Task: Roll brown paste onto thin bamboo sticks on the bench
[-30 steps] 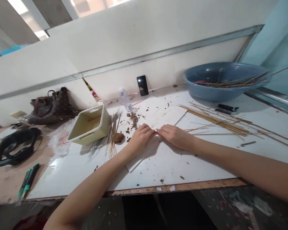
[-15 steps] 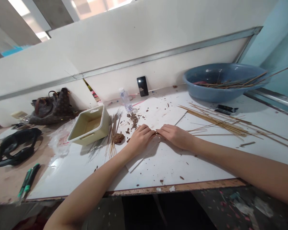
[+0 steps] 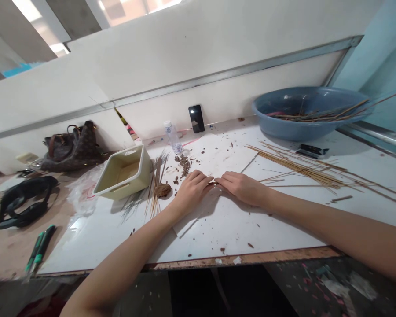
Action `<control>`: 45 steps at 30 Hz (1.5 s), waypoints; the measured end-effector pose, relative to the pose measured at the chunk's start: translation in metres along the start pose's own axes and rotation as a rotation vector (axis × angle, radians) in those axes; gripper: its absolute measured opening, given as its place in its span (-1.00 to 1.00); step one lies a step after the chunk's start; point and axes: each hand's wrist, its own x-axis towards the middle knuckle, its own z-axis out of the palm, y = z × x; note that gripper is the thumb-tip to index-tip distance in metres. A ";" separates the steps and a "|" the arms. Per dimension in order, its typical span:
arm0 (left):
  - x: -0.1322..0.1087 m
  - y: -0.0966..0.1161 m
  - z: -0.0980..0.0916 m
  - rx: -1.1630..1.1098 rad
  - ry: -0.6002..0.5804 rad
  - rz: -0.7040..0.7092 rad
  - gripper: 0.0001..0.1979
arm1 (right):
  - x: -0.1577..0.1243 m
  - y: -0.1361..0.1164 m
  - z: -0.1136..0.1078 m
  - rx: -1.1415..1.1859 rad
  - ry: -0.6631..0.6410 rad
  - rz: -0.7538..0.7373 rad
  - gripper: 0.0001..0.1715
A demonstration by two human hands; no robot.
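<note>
1. Brown and slim, a strand [image 3: 213, 183] of what could be clay sits low over the white work surface [image 3: 231, 237], right where two bare hands meet!
2. Look at the left hand [image 3: 194, 188]: fingers side by side, tips closed down on one end. Over on the right hand [image 3: 238, 185], it's the mirror picture, fingers together on the other end. Thumbs are out of sight, so how hard they pinch, I cannot tell.
3. Danger spot, in my judgement: that short gap between the fingertips. Uneven pressure from the two sides could thin the strand there, or snap it clean.
4. More trouble about: dark crumbs [image 3: 184, 165] lie loose near the left hand, and grit like that could stick to a soft surface. Beyond the right forearm lies a bundle of thin sticks [image 3: 297, 167]; a careless sweep of the arm could scatter them.
5. And the strand itself? Dark, narrow, roughly level, mostly covered by fingers. Its colour runs close to the brown lump [image 3: 163, 190] near the left wrist. Smooth or cracked? Too small to call!
</note>
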 end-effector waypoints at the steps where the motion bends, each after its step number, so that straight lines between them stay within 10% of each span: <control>1: 0.000 -0.001 0.000 0.000 0.007 -0.002 -0.80 | 0.000 0.000 0.000 -0.006 0.001 0.003 -0.69; 45: -0.002 0.001 0.005 -0.016 0.006 0.021 -0.80 | -0.003 0.000 0.003 0.325 0.164 0.153 -0.72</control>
